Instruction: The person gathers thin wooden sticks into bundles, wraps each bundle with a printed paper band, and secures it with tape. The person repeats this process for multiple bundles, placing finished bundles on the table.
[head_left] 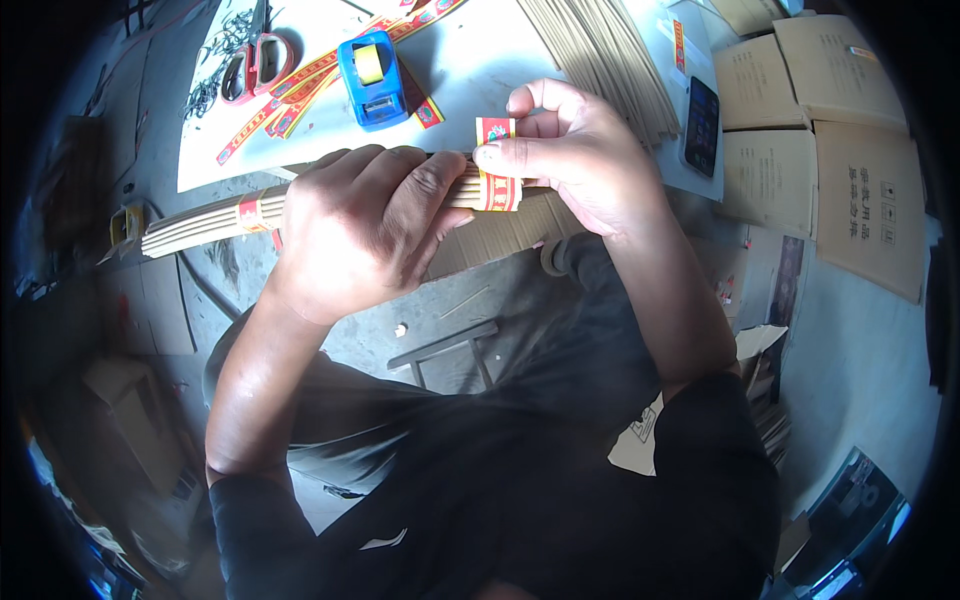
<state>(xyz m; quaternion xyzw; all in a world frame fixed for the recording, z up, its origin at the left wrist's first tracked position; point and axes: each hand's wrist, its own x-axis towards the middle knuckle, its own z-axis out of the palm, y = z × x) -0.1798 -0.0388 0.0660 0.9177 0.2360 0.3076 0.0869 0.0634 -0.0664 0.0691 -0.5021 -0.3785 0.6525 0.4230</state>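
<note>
My left hand (350, 225) is wrapped over a bundle of thin tan incense sticks (190, 222), which lies crosswise just off the table's near edge. One red and yellow paper band (250, 212) circles the bundle to the left of that hand. Close to the bundle's right part, my right hand (590, 150) pinches the upright end of a second paper band (498, 192) between thumb and fingers. This band's lower part lies round the sticks. Behind the right fingers the bundle's far end is mostly hidden.
On the white table (200, 165) are a blue tape dispenser (372, 82), red-handled scissors (256, 68) and loose paper strips (300, 92). Many more sticks (600, 65) lie at the back right, with a phone (701, 125) beside them. Cardboard boxes (765, 165) stand right.
</note>
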